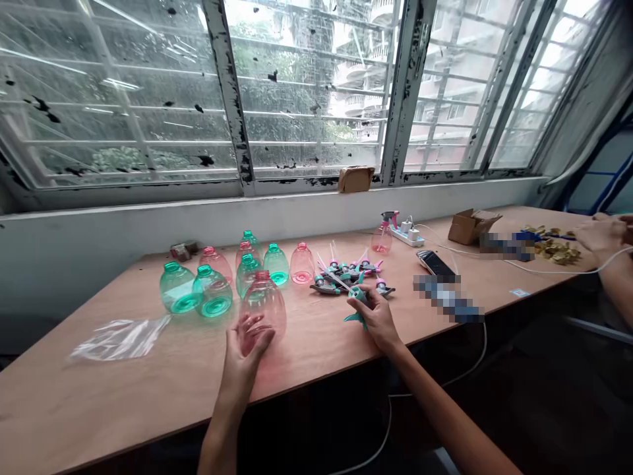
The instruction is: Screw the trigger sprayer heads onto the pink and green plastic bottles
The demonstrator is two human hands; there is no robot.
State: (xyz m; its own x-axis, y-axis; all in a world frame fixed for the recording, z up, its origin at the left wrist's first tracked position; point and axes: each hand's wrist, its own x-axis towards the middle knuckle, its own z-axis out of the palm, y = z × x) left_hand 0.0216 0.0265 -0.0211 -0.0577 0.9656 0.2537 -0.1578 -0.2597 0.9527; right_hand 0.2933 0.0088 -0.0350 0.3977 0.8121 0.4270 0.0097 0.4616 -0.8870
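Note:
My left hand point(243, 349) is wrapped round the lower side of a clear pink bottle point(270, 305), which has an open neck and stands near the front of the table. In my right hand point(380, 320) is a teal and grey spray head point(357, 296), its thin dip tube pointing up and to the left. Behind that hand lies a pile of spray heads point(336, 276) with pink, teal and grey parts. Several open green bottles point(177, 287) and pink bottles point(302, 264) stand beyond my left hand.
A clear plastic bag point(121, 338) lies at left. One pink bottle with its spray head fitted point(382, 239) stands at the back by a power strip point(408, 234). To the right are a phone point(437, 266), a cardboard box point(471, 227), brass-coloured parts point(558, 252) and another person's hands point(601, 234).

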